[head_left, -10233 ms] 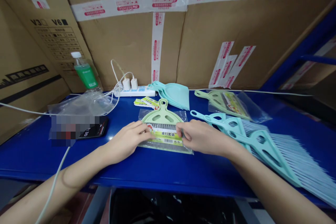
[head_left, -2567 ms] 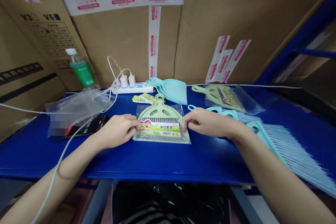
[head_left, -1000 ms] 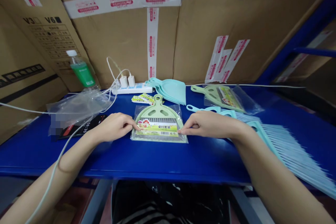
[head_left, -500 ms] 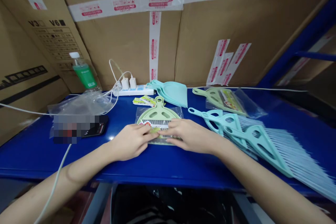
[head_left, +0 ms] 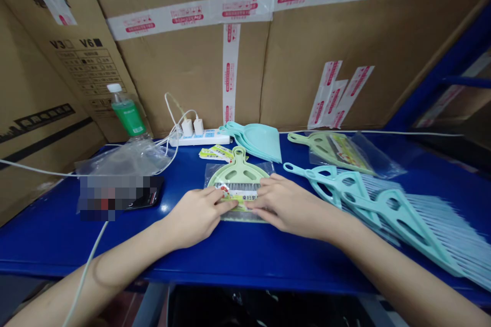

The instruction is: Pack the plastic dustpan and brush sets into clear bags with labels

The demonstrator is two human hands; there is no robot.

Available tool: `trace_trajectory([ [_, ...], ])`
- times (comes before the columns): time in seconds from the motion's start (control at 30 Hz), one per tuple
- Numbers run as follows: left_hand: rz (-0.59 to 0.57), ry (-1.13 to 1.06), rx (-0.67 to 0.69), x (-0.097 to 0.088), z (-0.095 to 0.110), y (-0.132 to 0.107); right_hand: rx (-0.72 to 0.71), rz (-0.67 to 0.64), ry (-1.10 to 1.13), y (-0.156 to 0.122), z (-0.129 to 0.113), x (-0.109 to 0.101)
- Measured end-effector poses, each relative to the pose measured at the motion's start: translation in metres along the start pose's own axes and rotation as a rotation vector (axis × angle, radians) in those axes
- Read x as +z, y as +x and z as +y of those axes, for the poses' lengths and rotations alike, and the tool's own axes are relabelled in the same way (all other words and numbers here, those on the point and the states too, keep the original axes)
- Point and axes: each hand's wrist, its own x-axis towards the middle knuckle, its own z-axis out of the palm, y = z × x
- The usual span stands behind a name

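Observation:
A green dustpan and brush set [head_left: 238,166] lies flat on the blue table in a clear plastic bag, its handle pointing away from me. Across the grey bristles runs a white and yellow-green label [head_left: 241,196]. My left hand [head_left: 199,214] rests on the left of the set, its thumb and fingers stretched onto the label. From the right, my right hand [head_left: 282,204] lies over the label's other side with fingers extended. A small gap separates the two hands' fingertips. The hands partly cover the bag's lower edge and sides.
Light-blue brushes [head_left: 368,204] are spread at right, beyond them another bagged green set [head_left: 333,150]. Blue dustpans [head_left: 261,140], loose labels [head_left: 217,152] and a power strip [head_left: 207,137] lie behind. Plastic bags [head_left: 123,156], a bottle [head_left: 128,115] and a phone [head_left: 148,194] are left.
My right fingertips have slid right, away from my left fingertips, so more of the label shows between them. The whole view has shifted slightly; the bagged set stays in place.

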Motion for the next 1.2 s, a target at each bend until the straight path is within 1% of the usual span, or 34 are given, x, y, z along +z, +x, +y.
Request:
trace_trajectory([
  [0.17, -0.027, -0.042, -0.082, -0.005, -0.005, -0.001, 0.009, -0.009, 0.009, -0.004, 0.004, -0.003],
  [0.37, -0.057, -0.094, -0.169, -0.010, -0.010, -0.004, 0.036, -0.037, -0.036, -0.009, 0.006, -0.008],
  [0.6, -0.134, -0.136, -0.283, -0.019, -0.017, -0.007, 0.058, -0.067, -0.100, -0.013, 0.007, -0.017],
  [0.77, -0.116, -0.144, -0.297, -0.021, -0.019, -0.008, 0.032, -0.070, -0.137, -0.022, 0.010, -0.019],
  [0.9, -0.074, -0.125, -0.296, -0.021, -0.020, -0.009, 0.043, -0.141, -0.164, -0.026, 0.013, -0.023],
  [1.0, -0.070, -0.118, -0.286, -0.021, -0.020, -0.008, 0.061, -0.182, -0.167, -0.023, 0.011, -0.030],
  [1.07, -0.071, -0.109, -0.280, -0.020, -0.019, -0.007, 0.101, -0.221, -0.185, -0.017, 0.008, -0.036],
  [1.2, -0.051, -0.071, -0.250, -0.016, -0.016, -0.004, 0.232, -0.346, -0.197, 0.000, -0.002, -0.046],
])
